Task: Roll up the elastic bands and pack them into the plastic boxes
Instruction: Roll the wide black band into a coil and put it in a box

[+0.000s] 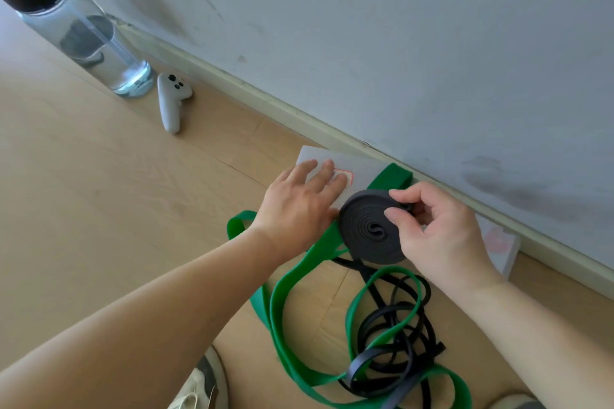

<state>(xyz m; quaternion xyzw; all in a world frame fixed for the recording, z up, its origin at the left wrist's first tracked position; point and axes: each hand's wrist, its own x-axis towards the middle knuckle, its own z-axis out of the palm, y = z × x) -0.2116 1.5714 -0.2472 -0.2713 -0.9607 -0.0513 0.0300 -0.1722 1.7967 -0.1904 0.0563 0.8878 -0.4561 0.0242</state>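
While the right hand (pixel 438 229) pinches the rim of the grey roll (pixel 368 232) between thumb and curled fingers, the left hand (pixel 299 206) lies flat, fingers straight, on the box (pixel 319 154) by the wall (pixel 398 43). The roll looks fully wound and is held just above the floor (pixel 99 209), beside the box and touching the left hand's edge.

So the step in hand is packing, not rolling. Whether the box is lidded or already open I cannot tell from here; it shows only as a pale flat top with a label.

Next, the left hand likely has to open or steady the box while the right keeps the coil tight and lowers it in flat. A green band (pixel 289 295) and thin black bands (pixel 398 335) lie loose and tangled below, unrolled. A second box (pixel 501 242) stands near the right wrist.
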